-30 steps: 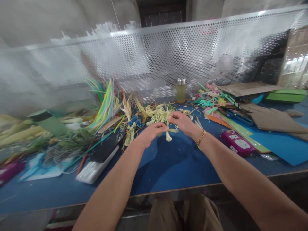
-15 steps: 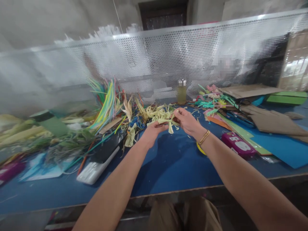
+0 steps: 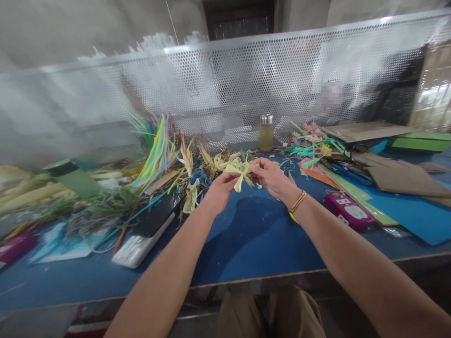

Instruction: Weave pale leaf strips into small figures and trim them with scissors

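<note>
The left hand (image 3: pixel 222 188) was nearly closed, pinching the near left part of a pale green husk-like piece (image 3: pixel 239 180), while the right hand (image 3: pixel 270 177) was curled, its fingertips closed on the right side. Those 2 hands held the piece above the blue table (image 3: pixel 253 244), in front of a heap of pale strips (image 3: pixel 219 162).

A silver perforated metal panel (image 3: pixel 253 80) rises behind a clear, silver-capped bottle of yellowish liquid (image 3: pixel 267 136). Right of this bottle lie flat brown cardboard pieces (image 3: pixel 398 176) and, nearer the camera, a purple box with white patches (image 3: pixel 348 211).
</note>
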### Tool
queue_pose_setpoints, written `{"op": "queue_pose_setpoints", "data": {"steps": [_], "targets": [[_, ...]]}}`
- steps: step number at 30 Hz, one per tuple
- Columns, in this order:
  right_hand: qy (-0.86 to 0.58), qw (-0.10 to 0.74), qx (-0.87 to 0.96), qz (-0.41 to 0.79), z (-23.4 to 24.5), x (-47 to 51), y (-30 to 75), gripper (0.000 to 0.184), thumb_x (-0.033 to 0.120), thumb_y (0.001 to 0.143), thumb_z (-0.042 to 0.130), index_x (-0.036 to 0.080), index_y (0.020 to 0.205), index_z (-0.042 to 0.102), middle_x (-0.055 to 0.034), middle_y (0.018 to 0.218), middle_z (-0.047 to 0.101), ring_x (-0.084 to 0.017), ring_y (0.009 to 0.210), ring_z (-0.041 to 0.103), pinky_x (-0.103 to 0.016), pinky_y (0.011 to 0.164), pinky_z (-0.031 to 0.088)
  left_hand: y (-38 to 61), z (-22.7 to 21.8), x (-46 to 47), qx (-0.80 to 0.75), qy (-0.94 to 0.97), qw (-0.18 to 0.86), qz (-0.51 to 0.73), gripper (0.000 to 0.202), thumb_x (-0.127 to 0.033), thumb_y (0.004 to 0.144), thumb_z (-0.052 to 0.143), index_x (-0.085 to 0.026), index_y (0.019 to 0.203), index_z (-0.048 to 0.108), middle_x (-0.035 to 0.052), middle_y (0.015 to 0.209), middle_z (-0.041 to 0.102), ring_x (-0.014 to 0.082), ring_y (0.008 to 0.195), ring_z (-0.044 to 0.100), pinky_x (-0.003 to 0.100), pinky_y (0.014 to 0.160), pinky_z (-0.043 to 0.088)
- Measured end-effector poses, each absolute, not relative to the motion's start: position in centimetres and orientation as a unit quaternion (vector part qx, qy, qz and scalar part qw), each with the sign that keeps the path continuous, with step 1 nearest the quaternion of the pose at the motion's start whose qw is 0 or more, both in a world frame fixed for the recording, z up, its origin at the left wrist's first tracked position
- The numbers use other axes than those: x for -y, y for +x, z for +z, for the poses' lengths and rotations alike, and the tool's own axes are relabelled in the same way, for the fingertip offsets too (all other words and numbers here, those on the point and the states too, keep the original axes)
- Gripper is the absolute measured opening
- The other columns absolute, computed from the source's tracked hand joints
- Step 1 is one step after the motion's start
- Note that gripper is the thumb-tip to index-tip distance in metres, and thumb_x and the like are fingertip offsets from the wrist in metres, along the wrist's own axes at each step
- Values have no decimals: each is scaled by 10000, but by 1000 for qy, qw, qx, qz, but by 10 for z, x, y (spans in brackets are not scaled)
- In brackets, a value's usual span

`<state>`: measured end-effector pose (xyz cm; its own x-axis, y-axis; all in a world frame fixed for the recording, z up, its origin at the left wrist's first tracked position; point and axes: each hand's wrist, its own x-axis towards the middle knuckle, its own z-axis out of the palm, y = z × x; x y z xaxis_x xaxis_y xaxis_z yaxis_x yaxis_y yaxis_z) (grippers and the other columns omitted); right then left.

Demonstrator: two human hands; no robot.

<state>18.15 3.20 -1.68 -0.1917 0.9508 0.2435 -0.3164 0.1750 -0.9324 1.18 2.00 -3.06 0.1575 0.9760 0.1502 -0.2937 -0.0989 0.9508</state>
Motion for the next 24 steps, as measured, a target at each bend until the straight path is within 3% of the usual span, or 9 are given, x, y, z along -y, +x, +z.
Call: {"op": "queue_pose_setpoints", "data": {"steps": [5, 10, 24], "targets": [[-316, 540, 566, 537, -10, -28, 185, 354, 355, 679, 777, 207, 946, 597, 11, 797, 591, -101, 697, 536, -250, 625, 417, 5, -29, -22, -332, 537, 550, 547, 281, -307, 618, 828, -160, 818, 697, 10, 745, 669, 117, 682, 580, 262, 704, 446], [-318, 508, 620, 506, -12, -25, 183, 294, 295, 680, 764, 200, 922, 627, 8, 800, 609, -102, 682, 513, -262, 638, 406, 4, -28, -21, -343, 550, 541, 535, 223, -290, 647, 807, -178, 814, 708, -11, 720, 652, 98, 638, 548, 240, 658, 430], [-335, 477, 582, 567, -17, -28, 182, 292, 313, 610, 797, 202, 840, 655, 26, 723, 596, -87, 610, 474, -249, 589, 367, 8, -21, -15, -364, 498, 580, 533, 277, -241, 532, 850, -180, 744, 683, -21, 669, 635, 85, 589, 541, 214, 587, 412]]}}
